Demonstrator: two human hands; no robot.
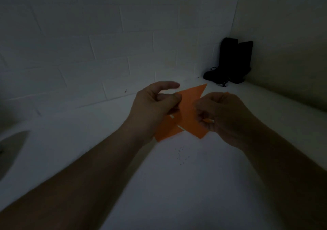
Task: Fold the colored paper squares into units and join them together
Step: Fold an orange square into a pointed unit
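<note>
forearms: both come in from the bottom of the frame and meet just above the middle, over a white surface (177, 185). It's really dim here, so we're squinting a bit.

left hand (155, 104): grip is curled on the left edge of the orange paper (187, 112), thumb on top, index finger sticking out straight above it.

right hand (221, 118): fingers curled in, pinching the right side of the same paper; a sliver of orange pokes out between the fingers.

paper: dead centre of the frame, held up off the surface between both hands. It looks already folded, with a pointed tip aimed at the upper right and a second flap hanging lower left. We can't tell if that's one unit or two being slotted together.

step: we reckon we're mid-fold or tucking a flap.

how to do it well: keep the left pinch steady as the anchor, line the edges up before creasing, and go slow since the light hides the creases. Setting it down on the surface to press the crease would probably help.

far corner: a dark object (230, 61) sits upper right, well apart, where the tiled wall (88, 35) meets the surface.
</note>
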